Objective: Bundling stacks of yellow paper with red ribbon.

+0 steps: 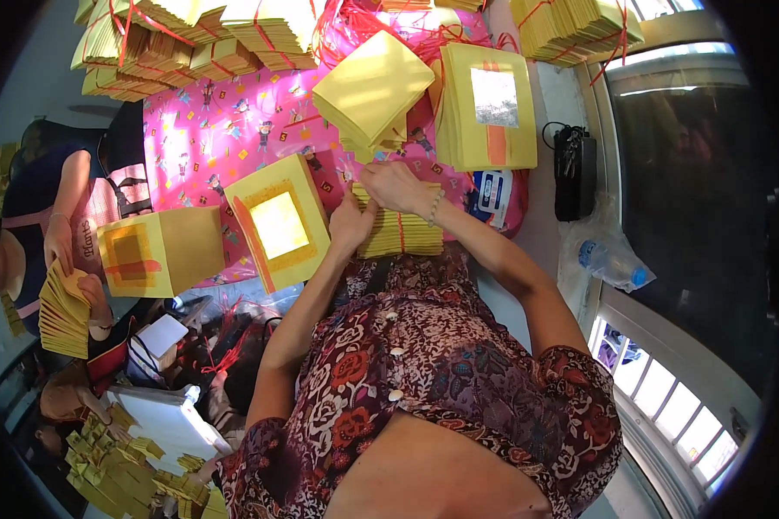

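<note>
Yellow paper bundle [404, 242] under both hands at mid-frame

Right here at the centre, against the patterned shirt [389, 320], the bundle lies with a red string [401, 232] across it, likely there to keep the sheets together. On its upper left corner the left hand [351, 223] has its fingers bent in, perhaps to steady that edge. The right hand [396, 189], bead bracelet [435, 208] at the wrist, comes over the top with curled fingers that meet the left's; whether either one pinches string or paper, I cannot tell.

Just beyond, a stack of yellow paper [374, 86] sits turned like a diamond, and right of it a thicker pile [504, 138] shows a silvery square, face up. Tucked below that pile is a blue and white packet [492, 195]; its print is too small to read. Over on the right, a bottle [610, 261] with a blue cap and label lies near a black case [573, 182].

Left edge now: a co-worker's hand [58, 242] grips fanned yellow paper [63, 311], and the pink apron [91, 229] carries dark lettering. Farthest, upper left, tied bundles [147, 52] are heaped on pink sheeting [190, 130] printed with figures and single letters.
</note>
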Tool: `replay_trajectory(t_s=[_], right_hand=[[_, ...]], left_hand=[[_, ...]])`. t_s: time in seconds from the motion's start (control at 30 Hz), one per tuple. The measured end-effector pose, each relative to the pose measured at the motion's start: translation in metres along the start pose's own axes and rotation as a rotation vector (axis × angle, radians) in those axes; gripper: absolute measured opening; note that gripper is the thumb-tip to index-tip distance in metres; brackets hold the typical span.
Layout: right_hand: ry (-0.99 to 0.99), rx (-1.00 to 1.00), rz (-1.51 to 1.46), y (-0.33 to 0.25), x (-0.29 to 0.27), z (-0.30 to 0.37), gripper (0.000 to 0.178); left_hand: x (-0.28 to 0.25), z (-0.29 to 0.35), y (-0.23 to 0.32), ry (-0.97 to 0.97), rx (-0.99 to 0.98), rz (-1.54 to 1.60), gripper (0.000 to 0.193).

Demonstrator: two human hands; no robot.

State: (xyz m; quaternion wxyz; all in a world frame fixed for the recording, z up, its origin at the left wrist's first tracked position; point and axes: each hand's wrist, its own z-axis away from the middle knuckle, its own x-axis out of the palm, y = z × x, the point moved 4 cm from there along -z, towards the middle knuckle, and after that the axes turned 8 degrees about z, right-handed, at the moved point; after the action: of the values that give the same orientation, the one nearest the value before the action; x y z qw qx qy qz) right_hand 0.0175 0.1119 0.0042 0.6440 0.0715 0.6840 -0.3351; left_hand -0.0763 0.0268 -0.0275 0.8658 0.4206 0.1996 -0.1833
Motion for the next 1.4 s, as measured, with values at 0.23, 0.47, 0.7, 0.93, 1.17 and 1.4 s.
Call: replay_trajectory(t_s=[0.23, 0.47, 0.7, 0.93, 1.17, 1.4], right_hand=[[0.083, 0.087, -0.144, 0.005, -0.015, 0.014, 0.013], [0.666, 0.522, -0.335, 0.005, -0.036, 0.113, 0.022], [0.361, 0.817, -1.013, 0.017, 0.054, 0.166, 0.038], [0.223, 0.765, -0.931, 0.008, 0.049, 0.16, 0.049], [0.161, 0.678, -1.029, 0.001, 0.034, 0.154, 0.048], [0.128, 0.697, -1.294, 0.005, 0.038, 0.152, 0.05]], left_hand=[[0.003, -0.001, 0.0, -0.002, 0.085, -0.004, 0.089], [0.015, 0.003, -0.04, -0.09, 0.205, 0.742, 0.105], [0.032, 0.02, -0.029, -0.256, 0.138, 0.859, 0.092], [0.031, 0.018, -0.031, -0.237, 0.16, 0.83, 0.071], [0.024, 0.016, -0.028, -0.263, 0.182, 0.713, 0.069], [0.026, 0.021, -0.019, -0.236, 0.023, 0.935, 0.074]])
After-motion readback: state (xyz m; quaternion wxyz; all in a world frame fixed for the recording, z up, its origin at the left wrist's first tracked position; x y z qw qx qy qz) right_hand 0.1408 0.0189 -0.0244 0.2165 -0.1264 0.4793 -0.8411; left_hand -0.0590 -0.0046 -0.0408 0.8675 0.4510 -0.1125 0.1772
